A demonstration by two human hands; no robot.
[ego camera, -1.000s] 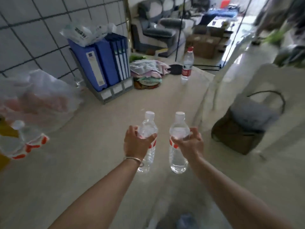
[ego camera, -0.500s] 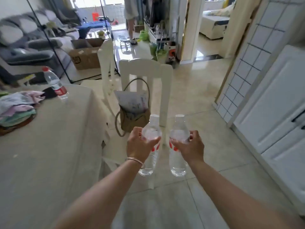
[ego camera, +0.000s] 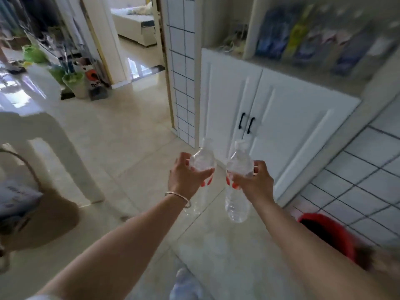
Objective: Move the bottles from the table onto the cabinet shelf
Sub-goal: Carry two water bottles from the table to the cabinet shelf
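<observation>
A: Where are the bottles?
B: In the air above the floor, one per hand. The left hand [ego camera: 185, 177] grips the left bottle [ego camera: 202, 163]; the right hand [ego camera: 254, 182] grips the right bottle [ego camera: 238, 185].
A: And the cabinet?
B: The cabinet [ego camera: 281, 109] stands just ahead, doors closed. Its shelf [ego camera: 307, 68] above holds blurred packages.

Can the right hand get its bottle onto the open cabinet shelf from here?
Probably not yet. The right hand holds its bottle low, before the cabinet doors; the shelf sits higher and farther, though nothing blocks the way.
</observation>
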